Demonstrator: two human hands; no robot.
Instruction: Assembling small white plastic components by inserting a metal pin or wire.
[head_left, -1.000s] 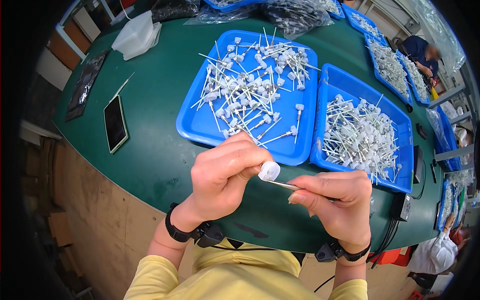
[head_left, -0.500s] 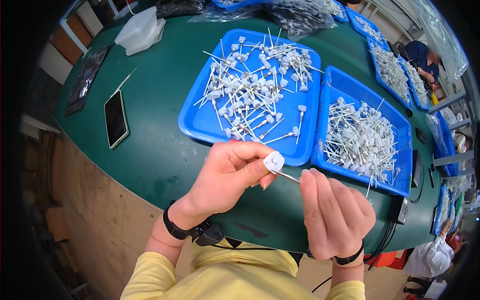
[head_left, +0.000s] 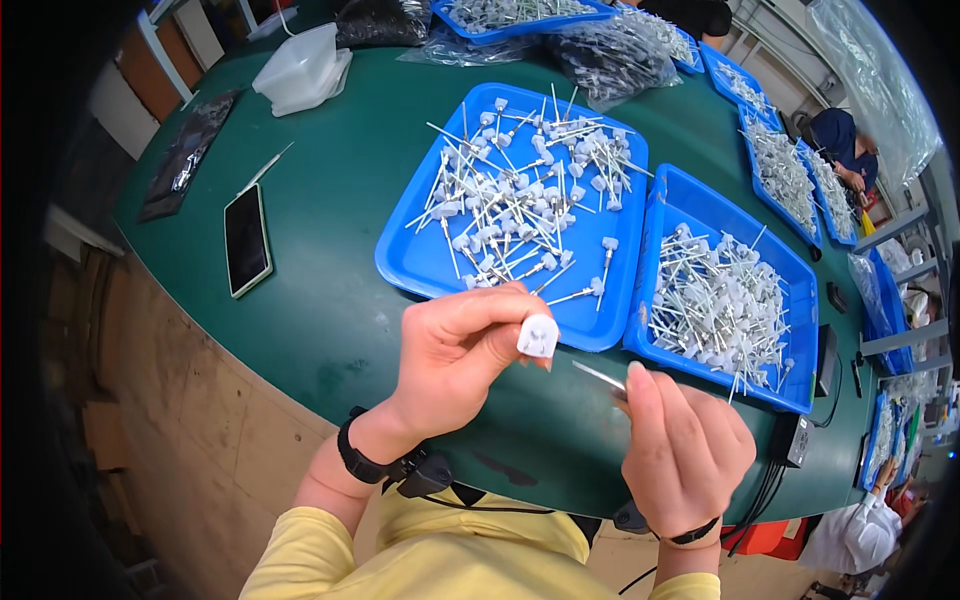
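Pinching white plastic cap (head_left: 538, 336) below blue tray (head_left: 582, 326), left hand (head_left: 448, 345) faced it cameraward, long axis unclear; right hand (head_left: 690, 450) gripped metal tool (head_left: 598, 376), tip slanting up-left, just off cap.

The slim, pointed silver metal tool (head_left: 600, 378), which had been held against the lower edge of the small white plastic piece (head_left: 538, 337), was separated from it, its tip left just to the right of the piece and slightly below. The bare right hand (head_left: 690, 455) was drawn farther to the right of the piece. The piece itself was turned in the bare left hand (head_left: 455, 355), so that an arched outline was shown. Far beyond it, more of a blue plastic tray (head_left: 480, 38) was brought into view.
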